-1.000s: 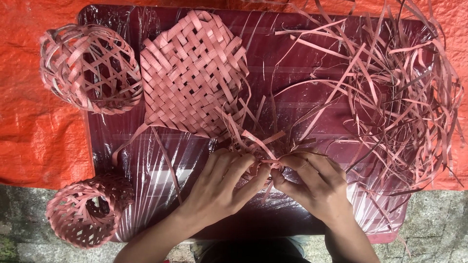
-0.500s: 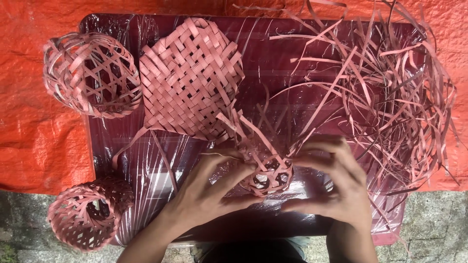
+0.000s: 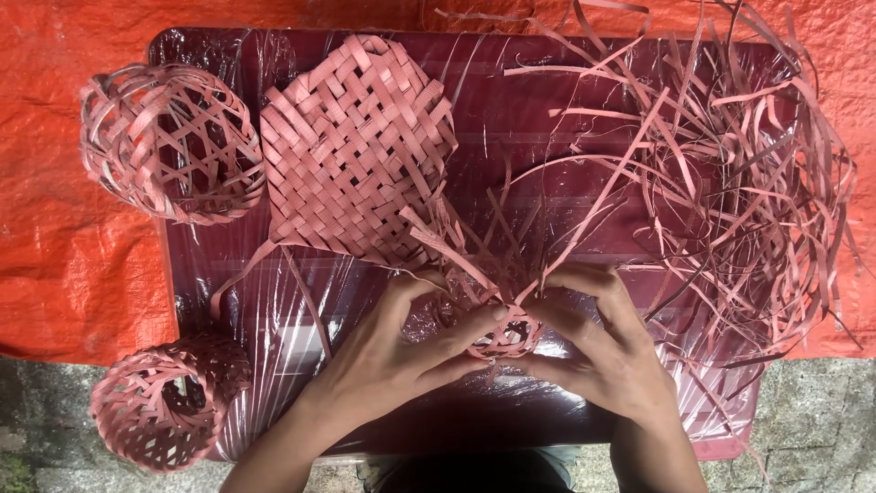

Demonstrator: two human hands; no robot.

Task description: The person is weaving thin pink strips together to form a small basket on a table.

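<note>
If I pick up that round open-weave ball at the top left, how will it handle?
The open-weave ball is probably very light: thin strips with wide gaps. It likely squashes under a firm squeeze. Being rounded, it may roll if nudged on the plastic-wrapped table.

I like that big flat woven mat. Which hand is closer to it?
Left. The left hand sits just below the flat woven mat, near its lower edge. The right hand is farther off to the mat's lower right, pinching the small woven piece.

Left hand [image 3: 401, 347] and right hand [image 3: 602, 351] close together, fingertips meeting, fingers curled inward in pinch; forearms angled up from below.
</note>
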